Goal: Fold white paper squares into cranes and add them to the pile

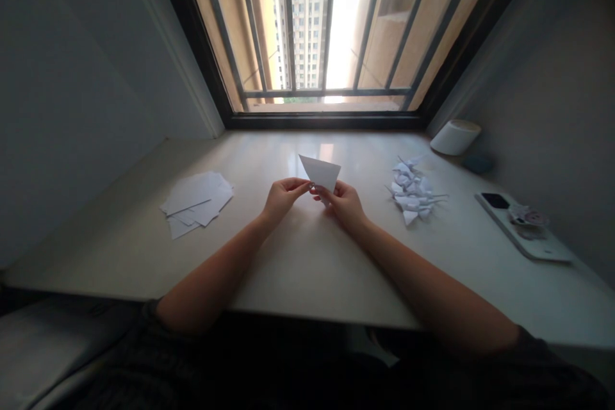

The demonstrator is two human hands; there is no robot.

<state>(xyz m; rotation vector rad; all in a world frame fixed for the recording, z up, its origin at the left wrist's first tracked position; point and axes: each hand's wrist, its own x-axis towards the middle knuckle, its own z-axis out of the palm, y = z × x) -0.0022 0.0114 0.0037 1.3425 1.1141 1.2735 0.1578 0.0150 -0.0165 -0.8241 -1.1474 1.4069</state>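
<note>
A folded white sheet of paper (323,171) is raised just above the table, its slanted upper edge pointing up and left. My left hand (284,195) pinches its lower left corner between thumb and forefinger. My right hand (346,203) grips the lower right part, thumb in front and fingers behind. The fingertips of both hands nearly meet at the bottom of the sheet, and the folds there are too small to make out. To the left lies a loose stack of flat white paper sheets (199,198). On the right is a heap of folded white paper pieces (413,191).
The pale table (307,269) runs back to a barred window (321,25). At the back right stands a white cylinder-shaped object (455,136). A white phone-like object (516,227) lies near the right wall, with a small ornament on it.
</note>
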